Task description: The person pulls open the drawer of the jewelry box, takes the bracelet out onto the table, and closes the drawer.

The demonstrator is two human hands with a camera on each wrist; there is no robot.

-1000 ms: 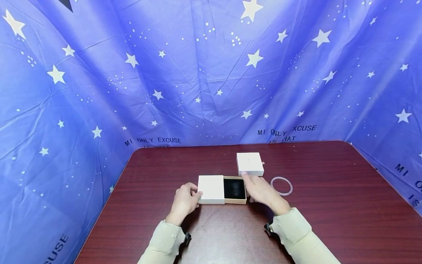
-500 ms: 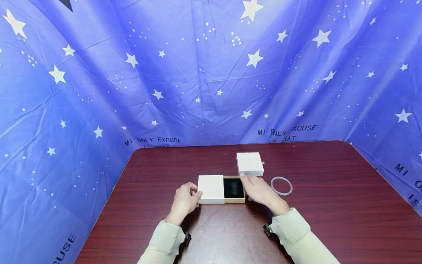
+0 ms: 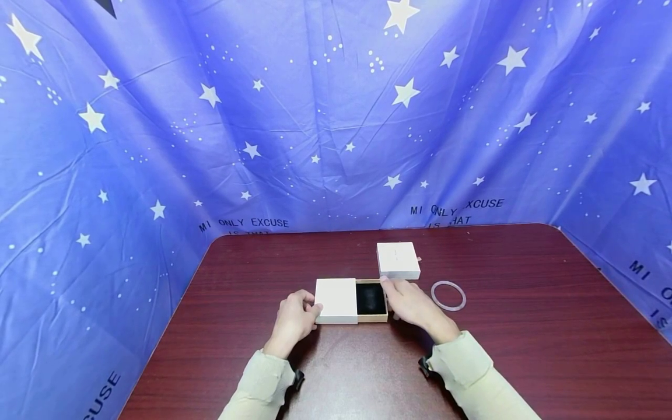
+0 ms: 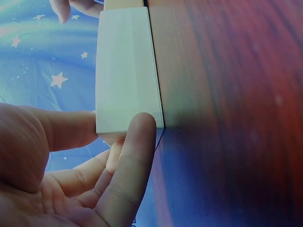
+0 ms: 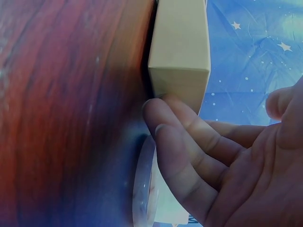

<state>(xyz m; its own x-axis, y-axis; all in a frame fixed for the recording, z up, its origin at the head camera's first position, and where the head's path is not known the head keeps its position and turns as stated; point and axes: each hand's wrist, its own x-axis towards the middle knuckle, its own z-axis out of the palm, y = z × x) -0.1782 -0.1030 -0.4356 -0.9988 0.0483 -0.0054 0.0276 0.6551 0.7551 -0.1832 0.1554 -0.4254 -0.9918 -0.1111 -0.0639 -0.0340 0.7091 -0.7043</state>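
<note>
A white box sleeve (image 3: 336, 301) lies on the table with its tan drawer (image 3: 372, 318) partly out to the right. The drawer shows a black lining (image 3: 370, 298). My left hand (image 3: 291, 319) holds the sleeve's left end; in the left wrist view a fingertip (image 4: 142, 124) rests on its front side and the thumb touches its upper edge. At the drawer's right end, my right hand (image 3: 416, 304) touches with its fingers (image 5: 177, 146) nearly straight. The right thumb stands apart from the drawer in the right wrist view.
Behind the right hand is a second white box (image 3: 398, 260), closed, with a small tab at its right. A pale translucent bangle (image 3: 464, 298) lies flat to the right. The dark red table (image 3: 252, 262) ends at a blue star-printed curtain (image 3: 315, 116).
The drawer has slid slightly left into the sleeve, and my right hand has moved left along with it. My left hand and the sleeve stay put.
</note>
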